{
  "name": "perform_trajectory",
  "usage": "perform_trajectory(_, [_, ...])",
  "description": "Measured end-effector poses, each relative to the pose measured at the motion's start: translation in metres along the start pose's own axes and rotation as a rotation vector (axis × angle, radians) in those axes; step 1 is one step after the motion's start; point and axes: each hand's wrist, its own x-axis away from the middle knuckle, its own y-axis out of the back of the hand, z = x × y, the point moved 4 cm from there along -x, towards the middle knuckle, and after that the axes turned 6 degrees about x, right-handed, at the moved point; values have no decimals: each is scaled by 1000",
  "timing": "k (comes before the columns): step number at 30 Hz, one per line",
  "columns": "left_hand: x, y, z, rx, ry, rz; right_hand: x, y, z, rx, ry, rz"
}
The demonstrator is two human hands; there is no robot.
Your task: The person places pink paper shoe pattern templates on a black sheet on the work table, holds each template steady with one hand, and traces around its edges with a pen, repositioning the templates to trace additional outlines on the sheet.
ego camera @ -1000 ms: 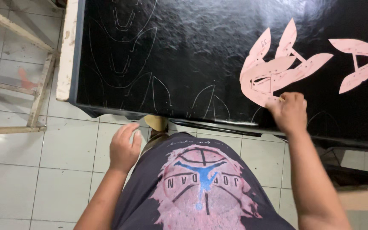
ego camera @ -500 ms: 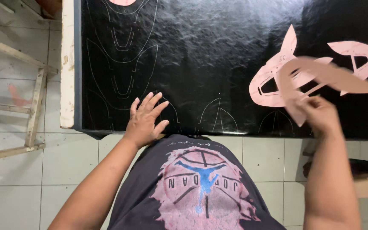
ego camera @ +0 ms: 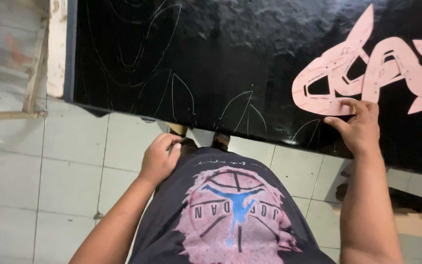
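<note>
Here, pink pattern [ego camera: 335,80] (on black sheet [ego camera: 230,63]) — lower edge pinched in right hand [ego camera: 360,127] fingers [ego camera: 352,105].

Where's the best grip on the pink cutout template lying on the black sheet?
Probably the rounded near lobe of the pink template, from the table's near edge. It lies flat, thin and slotted, so pinch solid margin, as the right hand does, not the narrow far tips.

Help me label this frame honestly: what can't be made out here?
- Pink cardboard patterns, head view: the right frame edge cuts them off.
- Right hand: its fingers curl onto the patterns' edge; grip unclear.
- Left hand: fingers curled at the shirt; any contents hidden.
- Black sheet: the frame's top cuts off the traced lines.
</note>
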Motion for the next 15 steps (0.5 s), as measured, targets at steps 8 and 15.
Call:
perform_trajectory(8, [-28, -33, 73, 448, 642, -103, 32, -17, 84, 115, 469, 99])
perform_trajectory(15, [-41, -27, 63, 927, 503, -356, 78, -19, 113, 93, 538, 59])
